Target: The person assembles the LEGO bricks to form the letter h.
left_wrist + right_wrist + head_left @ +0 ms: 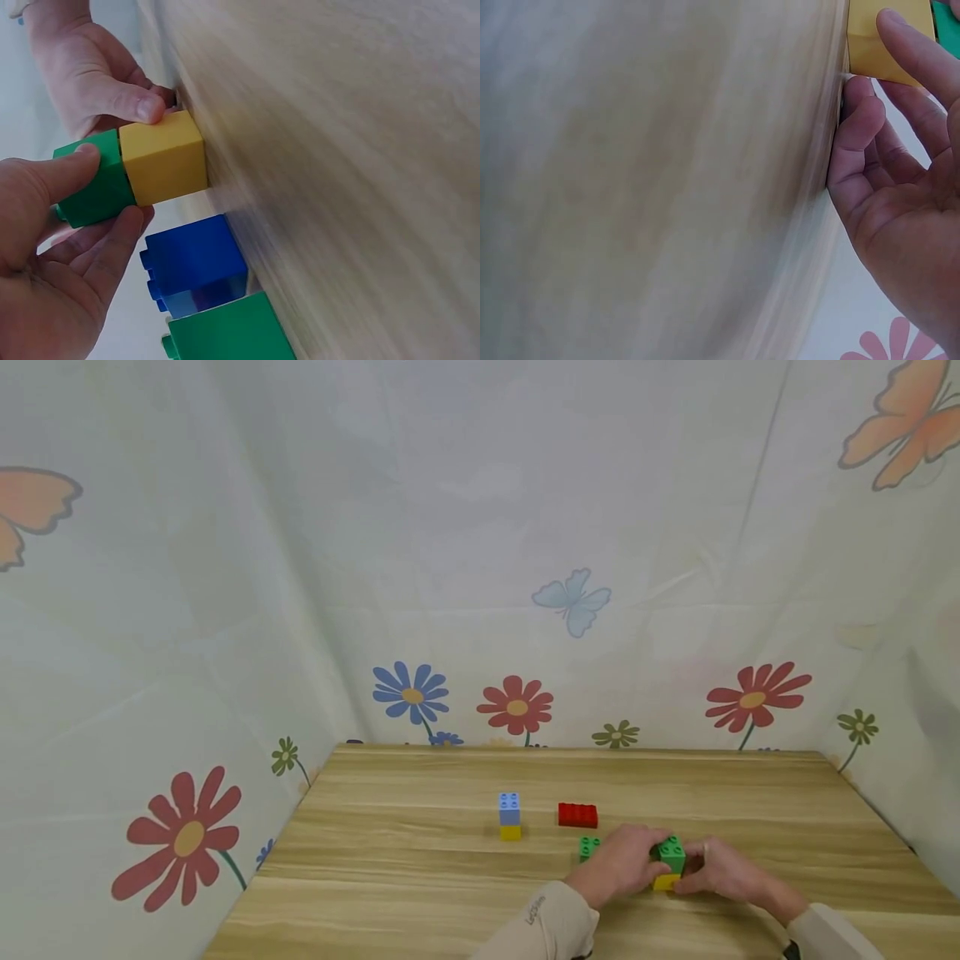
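Note:
A green brick point(671, 853) sits on top of a yellow brick point(665, 882) near the right of the table. My left hand point(624, 860) pinches the green brick between thumb and fingers, clearest in the left wrist view. From the other side, my right hand point(726, 870) holds the yellow brick, its thumb on one face and fingers on another. In the left wrist view, a blue brick point(199, 259) and a second green brick point(232, 330) stand close by on the tabletop. My left hand partly covers a green brick point(589, 847) in the head view.
Behind the hands lies a red brick point(577, 815) on the wooden table point(420, 877). Left of it stands a light blue brick point(510, 812) on a yellow brick point(511, 832). A flower-printed curtain point(450, 527) hangs around the table's back and sides.

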`<state>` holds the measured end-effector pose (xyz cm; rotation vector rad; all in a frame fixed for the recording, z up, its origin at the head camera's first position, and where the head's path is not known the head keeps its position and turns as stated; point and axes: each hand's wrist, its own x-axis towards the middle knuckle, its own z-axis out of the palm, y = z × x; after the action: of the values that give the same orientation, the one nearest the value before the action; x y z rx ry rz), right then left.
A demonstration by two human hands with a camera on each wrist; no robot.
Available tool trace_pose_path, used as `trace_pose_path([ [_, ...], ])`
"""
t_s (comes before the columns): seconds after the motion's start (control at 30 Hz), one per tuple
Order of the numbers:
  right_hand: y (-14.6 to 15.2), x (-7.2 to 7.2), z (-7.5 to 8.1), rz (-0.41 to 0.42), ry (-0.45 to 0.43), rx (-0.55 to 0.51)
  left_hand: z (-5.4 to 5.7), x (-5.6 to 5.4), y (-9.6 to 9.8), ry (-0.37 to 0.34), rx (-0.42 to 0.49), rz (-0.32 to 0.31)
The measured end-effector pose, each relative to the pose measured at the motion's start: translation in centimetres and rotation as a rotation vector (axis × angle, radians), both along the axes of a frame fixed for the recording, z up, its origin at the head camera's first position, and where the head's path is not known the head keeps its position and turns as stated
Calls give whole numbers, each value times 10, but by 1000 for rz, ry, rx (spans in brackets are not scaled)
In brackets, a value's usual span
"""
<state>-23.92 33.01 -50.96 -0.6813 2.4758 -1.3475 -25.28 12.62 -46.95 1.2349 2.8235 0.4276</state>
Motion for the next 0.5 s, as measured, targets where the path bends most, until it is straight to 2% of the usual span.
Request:
trace_pose_path([
  [0.23,-1,1,2,-4,9,14,-4,1,0,9,-2,9],
  [0.4,-2,2,4,-4,26,11,-3,2,0,27,-16,21],
  [0.5,-3,3,5,-7,28,24,-3,4,0,14,-8,30],
])
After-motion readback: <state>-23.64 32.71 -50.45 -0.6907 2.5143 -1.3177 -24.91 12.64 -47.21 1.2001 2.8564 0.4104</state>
